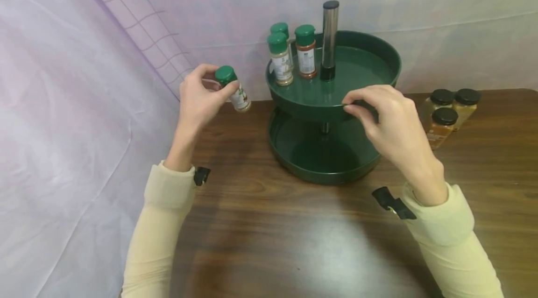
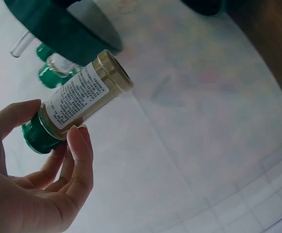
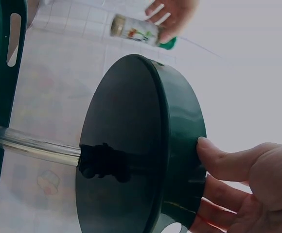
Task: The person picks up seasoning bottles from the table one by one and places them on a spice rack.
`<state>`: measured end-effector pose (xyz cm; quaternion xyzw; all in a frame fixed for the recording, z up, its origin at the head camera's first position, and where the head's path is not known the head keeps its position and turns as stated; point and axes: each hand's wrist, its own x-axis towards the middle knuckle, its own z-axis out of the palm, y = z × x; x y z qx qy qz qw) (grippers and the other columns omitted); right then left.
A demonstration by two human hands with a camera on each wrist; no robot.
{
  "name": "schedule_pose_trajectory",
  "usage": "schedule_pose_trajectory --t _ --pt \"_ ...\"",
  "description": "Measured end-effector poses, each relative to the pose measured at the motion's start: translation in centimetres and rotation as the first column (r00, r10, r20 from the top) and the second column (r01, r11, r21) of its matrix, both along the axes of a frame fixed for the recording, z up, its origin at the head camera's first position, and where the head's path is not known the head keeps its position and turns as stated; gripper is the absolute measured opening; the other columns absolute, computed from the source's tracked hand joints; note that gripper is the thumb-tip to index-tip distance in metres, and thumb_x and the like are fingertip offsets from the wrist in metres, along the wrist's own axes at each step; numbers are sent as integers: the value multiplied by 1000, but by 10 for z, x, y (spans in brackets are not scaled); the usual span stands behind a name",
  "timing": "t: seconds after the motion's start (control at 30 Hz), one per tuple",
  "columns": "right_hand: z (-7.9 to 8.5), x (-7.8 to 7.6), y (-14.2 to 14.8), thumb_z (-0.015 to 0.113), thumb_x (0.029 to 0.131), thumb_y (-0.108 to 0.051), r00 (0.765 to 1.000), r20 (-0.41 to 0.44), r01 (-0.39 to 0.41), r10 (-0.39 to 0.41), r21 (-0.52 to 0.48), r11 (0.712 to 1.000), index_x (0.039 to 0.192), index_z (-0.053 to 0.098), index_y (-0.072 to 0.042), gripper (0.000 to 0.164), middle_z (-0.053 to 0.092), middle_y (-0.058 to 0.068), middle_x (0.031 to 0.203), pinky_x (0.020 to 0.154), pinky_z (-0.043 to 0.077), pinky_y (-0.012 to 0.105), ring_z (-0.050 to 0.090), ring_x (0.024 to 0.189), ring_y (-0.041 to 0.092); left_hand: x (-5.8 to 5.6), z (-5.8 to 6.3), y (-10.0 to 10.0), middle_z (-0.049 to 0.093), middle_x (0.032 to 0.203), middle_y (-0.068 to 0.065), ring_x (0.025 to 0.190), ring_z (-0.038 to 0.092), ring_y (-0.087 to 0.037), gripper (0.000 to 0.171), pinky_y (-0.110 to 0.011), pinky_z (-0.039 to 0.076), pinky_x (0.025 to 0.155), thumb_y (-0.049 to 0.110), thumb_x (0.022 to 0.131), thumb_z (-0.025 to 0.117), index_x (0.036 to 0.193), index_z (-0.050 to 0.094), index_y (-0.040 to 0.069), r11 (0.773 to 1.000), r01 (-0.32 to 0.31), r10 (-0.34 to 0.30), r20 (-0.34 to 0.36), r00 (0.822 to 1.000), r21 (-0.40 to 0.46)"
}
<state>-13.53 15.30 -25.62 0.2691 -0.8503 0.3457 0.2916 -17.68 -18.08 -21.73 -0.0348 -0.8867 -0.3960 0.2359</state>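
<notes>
My left hand holds a spice jar with a green cap, thumb and fingers pinching it near the cap. In the left wrist view the jar is tilted, its white printed label facing the camera and its base pointing up. My right hand pinches the front rim of the upper tray of a green two-tier rack. From below, the right wrist view shows the thumb against the tray's side wall. Three green-capped spice jars stand at the left of that upper tray.
A metal post with a black top rises from the upper tray. Beneath is the lower green tray on the brown wooden table. Three black-capped jars stand on the right. White cloth hangs at the left and back.
</notes>
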Motion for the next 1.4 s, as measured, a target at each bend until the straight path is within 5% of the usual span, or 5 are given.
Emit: schedule_pose_trajectory --t 0.5,0.73,1.03,1.4 --pt "0 1 -2 73 91 -5 1000 -12 -13 13 -6 1000 101 75 -3 10 73 12 97 92 46 50 64 96 31 7 46 27 70 100 -8 81 64 -17 35 -24 47 73 27 85 76 111 70 4 997 52 -58 -114 992 -55" --pt "0 1 -2 73 92 -5 1000 -18 -15 15 -7 1000 101 75 -3 10 73 12 97 92 46 49 64 95 31 9 59 41 69 100 -6 84 64 -18 36 -24 47 75 28 85 77 112 70 6 995 92 -97 -114 989 -47" --pt "0 3 -2 72 92 -5 1000 -13 -12 12 -9 1000 102 75 -3 10 73 12 97 94 45 50 64 97 31 3 63 65 69 106 -8 88 66 -18 38 -24 51 76 25 88 77 118 68 3 983 176 -181 -97 979 -58" --pt "1 6 -5 73 92 -5 1000 -18 -11 10 -25 1000 102 75 -4 10 74 11 97 92 46 48 64 96 30 -9 51 87 71 104 -8 83 66 -15 36 -27 54 72 23 90 75 119 68 3 960 268 -271 -38 962 -77"
